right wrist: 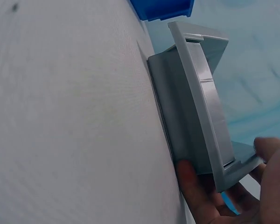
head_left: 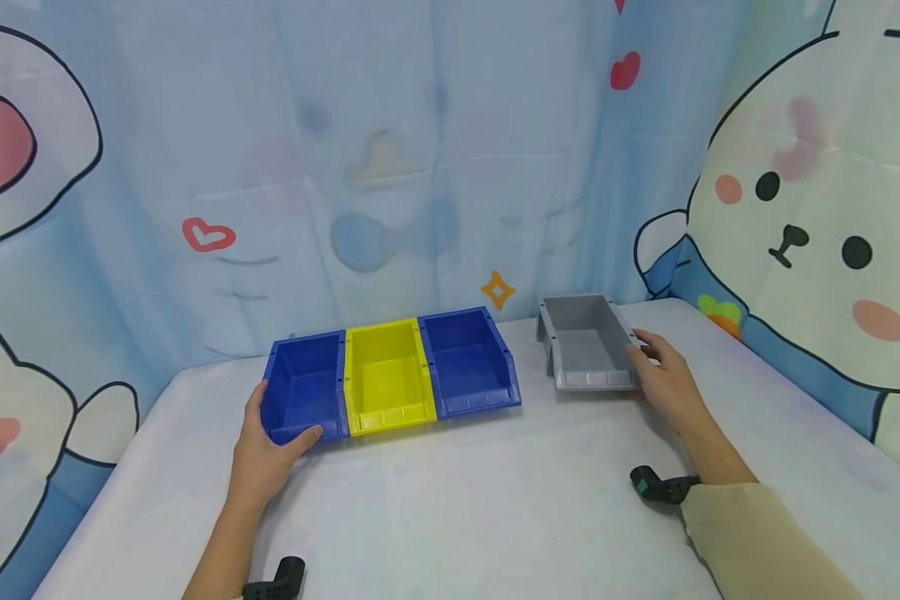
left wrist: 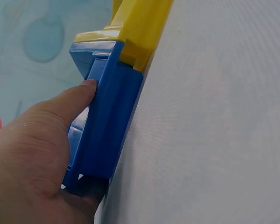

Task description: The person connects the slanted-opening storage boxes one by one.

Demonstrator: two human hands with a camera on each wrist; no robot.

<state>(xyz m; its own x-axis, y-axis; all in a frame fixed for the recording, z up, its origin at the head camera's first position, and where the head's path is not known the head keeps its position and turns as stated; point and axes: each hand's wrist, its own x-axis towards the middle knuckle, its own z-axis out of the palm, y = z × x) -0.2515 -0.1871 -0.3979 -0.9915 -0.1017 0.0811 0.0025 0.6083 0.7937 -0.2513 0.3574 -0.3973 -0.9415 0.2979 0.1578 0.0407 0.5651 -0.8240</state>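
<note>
Three plastic storage bins stand side by side and touching: a blue bin (head_left: 306, 383) on the left, a yellow bin (head_left: 390, 375) in the middle and another blue bin (head_left: 468, 360) on the right. My left hand (head_left: 262, 462) grips the left blue bin at its left side, its thumb on the front rim in the left wrist view. Apart from this row, to the right, is a grey bin (head_left: 587, 342). My right hand (head_left: 671, 379) holds that bin by its right side; in the right wrist view some fingers reach beneath its rim.
A white cloth covers the table (head_left: 450, 517). Behind it hangs a light blue curtain (head_left: 495, 150) with cartoon prints, close to the backs of the bins. Each wrist wears a black camera mount, such as the right one (head_left: 663, 487).
</note>
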